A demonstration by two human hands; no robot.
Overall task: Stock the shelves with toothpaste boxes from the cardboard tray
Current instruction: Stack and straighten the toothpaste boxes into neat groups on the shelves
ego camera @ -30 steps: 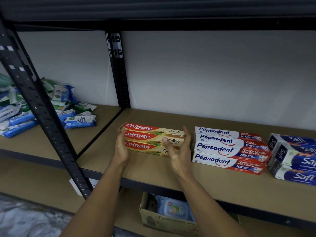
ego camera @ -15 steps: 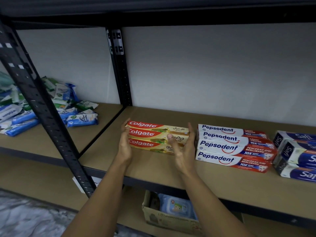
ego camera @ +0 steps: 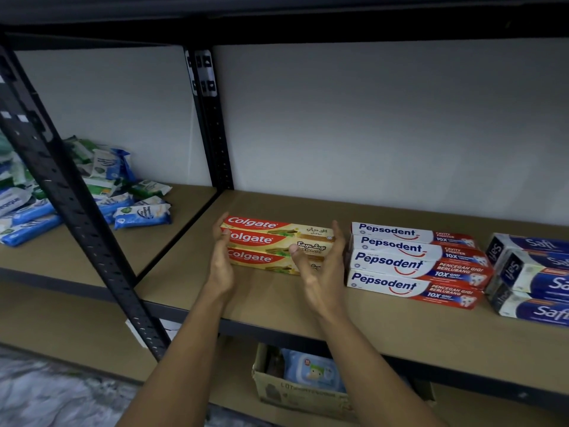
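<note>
Red-and-gold cardboard Colgate toothpaste boxes (ego camera: 277,243) sit stacked on the brown fibreboard shelf (ego camera: 385,322), long axis running left to right, between the left hand (ego camera: 222,266) and right hand (ego camera: 323,272), whose straight fingers (ego camera: 339,245) flank the short ends.

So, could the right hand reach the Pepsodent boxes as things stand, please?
Probably yes: the right hand is at the right end of the Colgate boxes, and the Pepsodent boxes lie just beside it, nothing between.

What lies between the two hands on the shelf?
The three Colgate boxes, with the left hand at their left end and the right hand at their right end. The head view shows this.
</note>
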